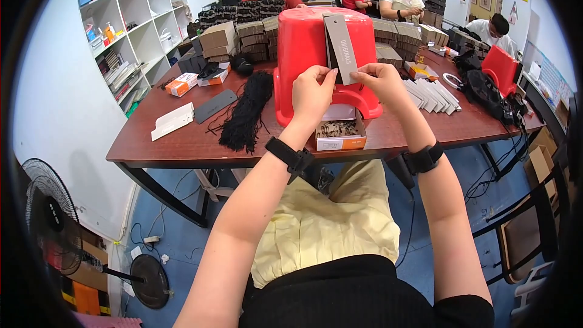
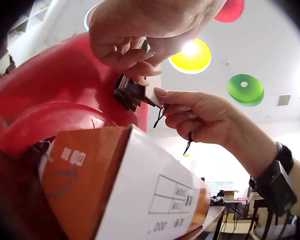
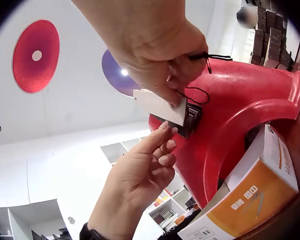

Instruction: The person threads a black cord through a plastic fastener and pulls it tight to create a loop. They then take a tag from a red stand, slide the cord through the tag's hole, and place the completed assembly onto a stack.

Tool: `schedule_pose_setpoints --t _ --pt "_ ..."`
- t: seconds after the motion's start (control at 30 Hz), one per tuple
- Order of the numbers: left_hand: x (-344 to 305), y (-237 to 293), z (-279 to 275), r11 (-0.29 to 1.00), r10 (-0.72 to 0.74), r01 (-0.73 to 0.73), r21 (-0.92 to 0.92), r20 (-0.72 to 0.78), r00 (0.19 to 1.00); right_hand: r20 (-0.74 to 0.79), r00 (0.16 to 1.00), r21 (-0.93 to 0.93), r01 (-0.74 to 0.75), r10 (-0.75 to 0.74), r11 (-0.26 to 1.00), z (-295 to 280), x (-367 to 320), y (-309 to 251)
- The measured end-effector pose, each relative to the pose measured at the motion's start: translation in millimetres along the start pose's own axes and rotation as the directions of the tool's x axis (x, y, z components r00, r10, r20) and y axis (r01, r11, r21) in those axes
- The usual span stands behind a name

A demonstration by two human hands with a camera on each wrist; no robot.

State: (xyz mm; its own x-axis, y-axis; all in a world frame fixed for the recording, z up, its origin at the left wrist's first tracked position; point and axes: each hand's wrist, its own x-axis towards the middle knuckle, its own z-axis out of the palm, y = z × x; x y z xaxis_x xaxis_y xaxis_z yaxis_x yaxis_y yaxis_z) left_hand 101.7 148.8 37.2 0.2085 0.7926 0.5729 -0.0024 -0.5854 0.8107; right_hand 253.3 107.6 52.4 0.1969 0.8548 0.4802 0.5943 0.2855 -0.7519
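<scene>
A grey hang tag (image 1: 343,51) printed "ORIGINALS" stands before an upturned red plastic stool (image 1: 300,48), with a darker tag behind it. My left hand (image 1: 314,92) pinches the tags at their lower left edge. At the lower right, my right hand (image 1: 384,84) pinches the grey tag between thumb and finger. A thin black string (image 3: 196,92) loops out from the right hand's fingers in the right wrist view. Against the stool's side sits a stack of dark pieces (image 2: 129,92), partly hidden by the hands.
Under the stool's edge is an open box (image 1: 340,143) of small dark pieces. To the left lie a bundle of black strings (image 1: 246,112), a dark grey tag (image 1: 215,106) and pale tags (image 1: 173,121). White tags (image 1: 432,96) fan out at right. Stacked tags and several people are behind.
</scene>
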Motion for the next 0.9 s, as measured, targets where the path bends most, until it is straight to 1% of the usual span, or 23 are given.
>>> schedule_pose_setpoints --t 0.03,0.07,0.1,0.13,0.17,0.2,0.23,0.27,0.37,0.43,0.47,0.53,0.57,0.63,0.8,0.9 --pt "0 0 1 0.999 0.031 -0.032 -0.01 -0.041 0.999 0.029 0.998 0.059 -0.055 0.054 0.997 -2 -1 -1" --pt "0 0 2 0.999 0.031 -0.031 -0.01 -0.041 0.999 0.062 0.993 0.115 -0.112 0.105 0.987 -4 -2 -4" --pt "1 -1 3 0.997 0.054 -0.059 -0.049 -0.099 0.994 0.062 0.993 0.115 -0.112 0.105 0.987 -6 -5 -12" --pt "1 -2 3 0.992 0.074 -0.089 -0.087 -0.158 0.985 0.081 0.987 0.102 -0.145 0.137 0.984 -9 -10 -24" --pt "2 -2 3 0.992 0.075 -0.09 -0.088 -0.159 0.984 0.1 0.98 0.09 -0.179 0.17 0.98 -10 -13 -30" --pt "2 -2 1 0.988 0.054 -0.076 -0.132 -0.16 0.986 0.1 0.981 0.089 -0.178 0.169 0.98 -10 -12 -29" --pt "2 -1 1 0.983 0.034 -0.062 -0.175 -0.159 0.987 0.128 0.977 0.136 -0.188 0.171 0.973 -10 -10 -24" --pt "1 -1 1 0.983 0.034 -0.062 -0.175 -0.16 0.987 0.156 0.973 0.183 -0.2 0.172 0.963 -11 -9 -21" --pt "-1 -1 0 0.98 0.05 -0.076 -0.186 -0.14 0.989 0.197 0.962 0.236 -0.236 0.192 0.943 -13 -7 -17" --pt "-3 -6 0 0.985 0.121 -0.142 -0.094 -0.201 0.972 0.203 0.957 0.239 -0.254 0.207 0.937 -14 -8 -16" --pt "-4 -8 0 0.985 0.122 -0.142 -0.094 -0.2 0.972 0.21 0.952 0.242 -0.271 0.222 0.932 -14 -8 -16" --pt "-7 -9 -1 0.986 0.076 -0.103 -0.134 -0.193 0.978 0.211 0.952 0.236 -0.269 0.221 0.934 -14 -7 -16" --pt "-8 -9 -1 0.986 0.076 -0.103 -0.134 -0.192 0.978 0.214 0.952 0.23 -0.268 0.22 0.936 -14 -7 -16" --pt "-10 -8 -1 0.973 0.078 -0.111 -0.203 -0.165 0.983 0.211 0.953 0.235 -0.264 0.216 0.935 -13 -7 -16" --pt "-12 -5 -2 0.969 0.078 -0.112 -0.221 -0.159 0.984 0.185 0.963 0.254 -0.238 0.195 0.937 -10 -8 -17" --pt "-12 -4 -2 0.968 0.085 -0.12 -0.222 -0.161 0.983 0.201 0.953 0.227 -0.27 0.226 0.936 -12 -8 -17"
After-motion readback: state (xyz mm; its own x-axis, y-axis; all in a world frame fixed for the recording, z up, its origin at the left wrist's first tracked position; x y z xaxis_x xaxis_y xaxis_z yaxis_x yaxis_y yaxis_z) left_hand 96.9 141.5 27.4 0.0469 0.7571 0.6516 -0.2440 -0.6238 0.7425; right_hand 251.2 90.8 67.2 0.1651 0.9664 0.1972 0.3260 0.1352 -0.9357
